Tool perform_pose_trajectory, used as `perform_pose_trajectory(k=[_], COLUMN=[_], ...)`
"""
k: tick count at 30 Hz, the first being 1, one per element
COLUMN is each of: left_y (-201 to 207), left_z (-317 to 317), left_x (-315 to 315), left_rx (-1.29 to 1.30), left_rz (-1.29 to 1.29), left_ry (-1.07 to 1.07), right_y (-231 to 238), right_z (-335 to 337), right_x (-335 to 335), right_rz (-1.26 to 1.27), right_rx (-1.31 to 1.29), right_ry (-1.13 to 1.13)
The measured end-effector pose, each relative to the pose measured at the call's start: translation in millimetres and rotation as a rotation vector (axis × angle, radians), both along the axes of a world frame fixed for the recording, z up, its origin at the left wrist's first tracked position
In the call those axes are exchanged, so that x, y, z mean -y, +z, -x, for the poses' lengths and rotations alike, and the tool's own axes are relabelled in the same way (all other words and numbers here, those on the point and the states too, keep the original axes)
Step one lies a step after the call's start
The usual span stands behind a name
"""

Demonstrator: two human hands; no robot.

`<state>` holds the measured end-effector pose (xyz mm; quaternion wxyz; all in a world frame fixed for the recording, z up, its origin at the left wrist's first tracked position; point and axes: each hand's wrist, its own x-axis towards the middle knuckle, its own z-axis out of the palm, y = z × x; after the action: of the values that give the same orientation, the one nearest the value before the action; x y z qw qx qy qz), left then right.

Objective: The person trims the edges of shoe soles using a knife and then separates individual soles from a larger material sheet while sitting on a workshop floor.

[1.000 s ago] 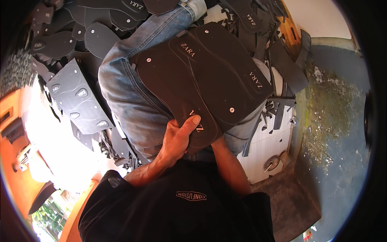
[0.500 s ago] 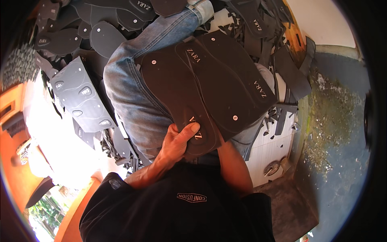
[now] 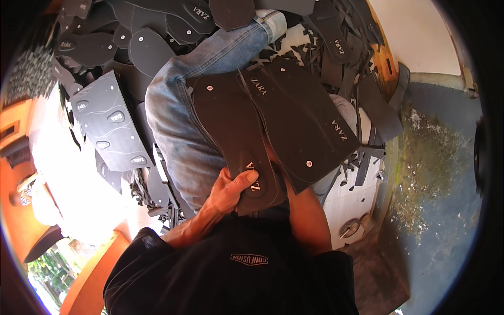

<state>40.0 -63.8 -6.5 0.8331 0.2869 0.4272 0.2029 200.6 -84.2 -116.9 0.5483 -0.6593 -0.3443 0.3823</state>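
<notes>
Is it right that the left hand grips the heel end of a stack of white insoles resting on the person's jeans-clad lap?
Not quite: the insoles are black, not white, as the head view shows. The rest stands: the left hand grips their heel end, thumb on top, and they rest on the jeans-clad lap.

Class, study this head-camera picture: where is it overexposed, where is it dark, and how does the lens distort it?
Head view: sunlight blows out the pale floor at lower left to near white; the black insoles on the jeans lose surface detail in shade, as does the left hand gripping them; the right hand is hidden beneath them; the fisheye bends the wall edge and leaves a black rim.
</notes>
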Motion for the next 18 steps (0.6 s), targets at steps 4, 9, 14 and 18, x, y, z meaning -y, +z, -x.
perform_pose_trajectory(k=[4,9,14,18], left_y=[2,5,-3,6], left_z=[5,14,5,-14], left_x=[0,-3,-7,-9], left_rx=[0.038,0.132,-0.097,-0.153], left_rz=[0.022,0.12,0.103,0.053], left_ry=[-0.003,0.03,0.028,0.215], right_y=[2,4,20,62], right_z=[-3,-2,-4,-5], right_x=[-5,-10,-11,5], right_rz=[0.009,0.027,0.061,0.144], right_rx=[-0.004,-0.002,0.031,0.143], right_ry=[0.003,0.018,-0.001,-0.004])
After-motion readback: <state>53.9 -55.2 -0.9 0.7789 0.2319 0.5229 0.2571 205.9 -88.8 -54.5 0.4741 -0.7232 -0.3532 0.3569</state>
